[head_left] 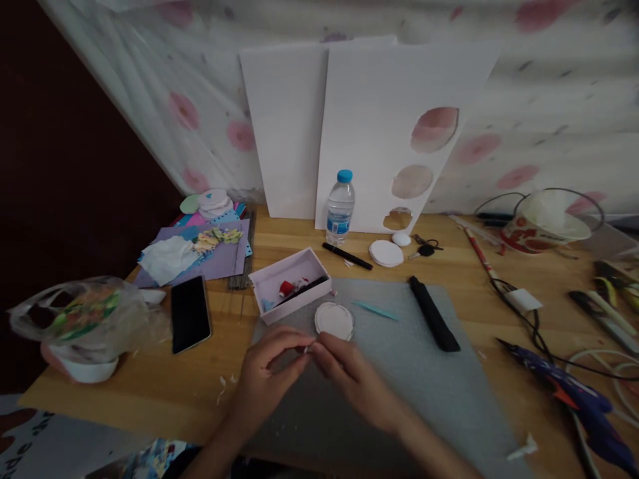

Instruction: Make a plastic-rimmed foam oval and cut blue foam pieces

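My left hand (269, 376) and my right hand (349, 376) meet over the near part of a grey mat (424, 379). Their fingertips pinch together on a tiny whitish bit (308, 348), too small to make out. Just beyond the fingers a white foam disc (334, 320) lies on the mat. A shallow white box (272, 279) with a red item and dark tools stands behind it to the left.
A phone (190, 313), a plastic bag (84, 319) and coloured papers (214, 249) lie left. A water bottle (340, 207), black pen (347, 256), white discs (386, 253) and foam boards (379, 133) stand behind. A black bar (433, 313), teal strip (374, 309), cables and glue gun (574, 396) sit right.
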{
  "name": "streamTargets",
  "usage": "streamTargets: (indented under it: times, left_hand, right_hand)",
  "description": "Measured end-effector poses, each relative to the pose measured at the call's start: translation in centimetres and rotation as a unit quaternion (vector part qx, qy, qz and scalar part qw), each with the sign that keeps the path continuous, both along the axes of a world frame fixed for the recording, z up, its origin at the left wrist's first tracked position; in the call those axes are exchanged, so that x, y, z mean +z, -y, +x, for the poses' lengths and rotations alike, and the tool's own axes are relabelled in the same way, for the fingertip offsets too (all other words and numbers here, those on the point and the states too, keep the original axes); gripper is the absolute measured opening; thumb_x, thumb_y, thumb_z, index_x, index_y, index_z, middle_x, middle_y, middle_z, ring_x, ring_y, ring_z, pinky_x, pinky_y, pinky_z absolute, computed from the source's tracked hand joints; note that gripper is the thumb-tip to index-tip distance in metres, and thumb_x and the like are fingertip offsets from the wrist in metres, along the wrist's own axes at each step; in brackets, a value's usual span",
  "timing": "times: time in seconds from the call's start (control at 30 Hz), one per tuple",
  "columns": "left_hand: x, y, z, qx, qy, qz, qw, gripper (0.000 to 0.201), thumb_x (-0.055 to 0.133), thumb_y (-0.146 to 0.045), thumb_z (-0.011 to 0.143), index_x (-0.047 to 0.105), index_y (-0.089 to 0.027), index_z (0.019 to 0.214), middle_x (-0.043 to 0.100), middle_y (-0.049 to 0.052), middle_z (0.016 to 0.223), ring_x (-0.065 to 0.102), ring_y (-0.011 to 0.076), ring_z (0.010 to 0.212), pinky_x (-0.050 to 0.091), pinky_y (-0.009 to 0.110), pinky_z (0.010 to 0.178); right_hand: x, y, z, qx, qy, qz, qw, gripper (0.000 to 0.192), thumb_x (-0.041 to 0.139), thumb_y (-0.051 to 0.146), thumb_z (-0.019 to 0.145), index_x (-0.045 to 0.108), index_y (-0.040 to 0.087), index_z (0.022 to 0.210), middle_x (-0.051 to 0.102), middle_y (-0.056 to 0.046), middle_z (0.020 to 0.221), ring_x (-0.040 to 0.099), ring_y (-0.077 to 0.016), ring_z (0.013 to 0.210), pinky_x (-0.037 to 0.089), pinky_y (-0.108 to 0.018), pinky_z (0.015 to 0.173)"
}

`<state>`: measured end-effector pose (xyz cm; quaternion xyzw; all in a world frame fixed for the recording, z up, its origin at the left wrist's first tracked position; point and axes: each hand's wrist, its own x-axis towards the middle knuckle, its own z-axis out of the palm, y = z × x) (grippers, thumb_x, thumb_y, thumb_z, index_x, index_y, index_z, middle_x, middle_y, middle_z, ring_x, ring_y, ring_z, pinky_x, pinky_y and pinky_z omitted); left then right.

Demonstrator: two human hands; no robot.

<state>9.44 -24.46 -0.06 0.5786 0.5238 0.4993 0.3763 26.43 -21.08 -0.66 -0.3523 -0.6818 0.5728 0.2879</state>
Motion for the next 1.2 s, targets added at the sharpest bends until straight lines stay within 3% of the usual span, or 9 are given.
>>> streamTargets:
  times: [0.27, 0.57, 0.73, 0.93, 1.13, 1.2]
  left_hand:
    - [0.3, 0.0, 0.2, -0.049, 0.105, -0.111, 0.987, 0.012, 0.078, -0.022, 0.071, 0.079, -0.023, 0.083, 0.075, 0.006, 0.088, 0.071, 0.0203, 0.082, 0.060, 0.028, 0.072]
    - [0.6, 0.3, -0.2, -0.148, 0.170, -0.147, 0.963, 0.011, 0.078, -0.030, 0.073, 0.080, -0.026, 0.084, 0.071, 0.006, 0.080, 0.067, 0.0174, 0.071, 0.054, 0.025, 0.062]
    - [0.9, 0.4, 0.2, -0.210, 0.218, -0.196, 0.933, 0.012, 0.079, -0.036, 0.072, 0.080, -0.029, 0.081, 0.069, 0.004, 0.074, 0.067, 0.0156, 0.062, 0.054, 0.027, 0.060]
    - [0.6, 0.5, 0.6, -0.254, 0.228, -0.231, 0.911, 0.015, 0.083, -0.035, 0.066, 0.080, -0.030, 0.080, 0.069, 0.004, 0.073, 0.066, 0.0150, 0.060, 0.052, 0.024, 0.056]
    - [0.3, 0.9, -0.3, -0.307, 0.193, -0.240, 0.901, 0.016, 0.082, -0.036, 0.067, 0.080, -0.025, 0.079, 0.071, 0.008, 0.067, 0.067, 0.0158, 0.058, 0.053, 0.022, 0.053]
    - [0.2, 0.8, -1.4, -0.298, 0.225, -0.242, 0.896, 0.018, 0.083, -0.038, 0.066, 0.080, -0.023, 0.075, 0.072, 0.009, 0.068, 0.067, 0.0156, 0.055, 0.053, 0.021, 0.049]
  right_hand:
    - [0.6, 0.1, 1.4, 0.050, -0.028, 0.043, 0.997, 0.036, 0.039, 0.039, 0.099, 0.039, 0.021, 0.067, 0.035, 0.005, 0.062, 0.033, -0.0104, 0.058, 0.028, -0.024, 0.055]
    - [0.0, 0.3, 2.2, 0.147, -0.104, -0.079, 0.980, 0.046, 0.040, 0.055, 0.094, 0.042, 0.021, 0.064, 0.038, 0.004, 0.059, 0.034, -0.0090, 0.052, 0.028, -0.023, 0.048]
    - [-1.2, 0.4, 2.8, 0.210, -0.164, -0.161, 0.950, 0.043, 0.047, 0.055, 0.092, 0.053, 0.019, 0.068, 0.042, 0.006, 0.053, 0.035, -0.0061, 0.043, 0.030, -0.019, 0.044]
    - [-1.9, 0.4, 3.7, 0.272, -0.138, -0.253, 0.918, 0.048, 0.054, 0.063, 0.084, 0.050, 0.019, 0.063, 0.047, 0.005, 0.052, 0.038, -0.0039, 0.038, 0.030, -0.015, 0.035]
    - [-3.0, 0.8, 4.8, 0.317, -0.202, -0.275, 0.885, 0.052, 0.062, 0.059, 0.080, 0.045, 0.019, 0.051, 0.041, 0.006, 0.041, 0.035, -0.0030, 0.032, 0.028, -0.015, 0.034]
    - [-3.5, 0.8, 5.8, 0.287, -0.253, -0.267, 0.885, 0.059, 0.059, 0.064, 0.079, 0.041, 0.020, 0.045, 0.037, 0.006, 0.034, 0.034, -0.0036, 0.028, 0.028, -0.017, 0.033]
